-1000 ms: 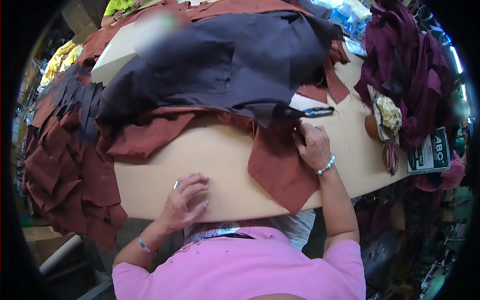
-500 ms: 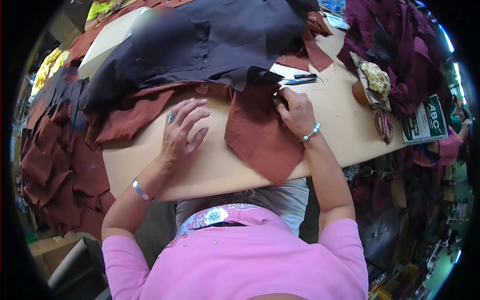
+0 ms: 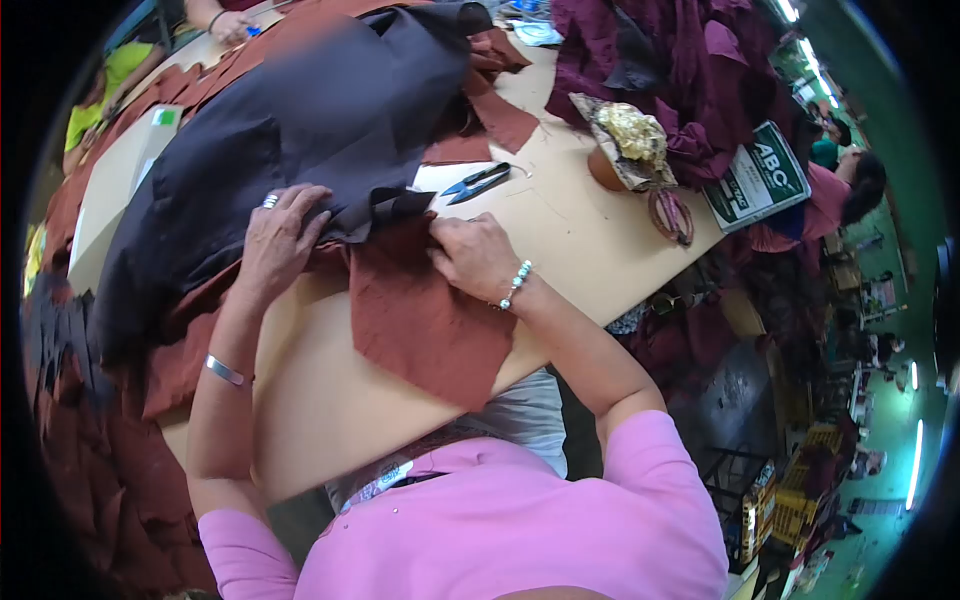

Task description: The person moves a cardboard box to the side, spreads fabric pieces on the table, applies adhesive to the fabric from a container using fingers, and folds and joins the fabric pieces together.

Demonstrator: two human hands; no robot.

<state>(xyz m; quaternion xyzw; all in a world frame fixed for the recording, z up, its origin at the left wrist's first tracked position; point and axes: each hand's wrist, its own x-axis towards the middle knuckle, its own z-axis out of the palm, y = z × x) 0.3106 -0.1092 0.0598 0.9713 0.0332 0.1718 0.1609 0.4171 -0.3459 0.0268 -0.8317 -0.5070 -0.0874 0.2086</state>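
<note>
At the table (image 3: 590, 290), right hand (image 3: 475, 252) is pinching brown cloth (image 3: 430, 335); left hand (image 3: 278, 238) is resting on dark cloth (image 3: 225, 185), can't tell if gripping; prob aligning layers, next needing both steady

Creased dark cloth (image 3: 250, 170) overlaps a spread rust-red piece (image 3: 430, 325) whose corner reaches the edge of the table (image 3: 310, 385).
</note>
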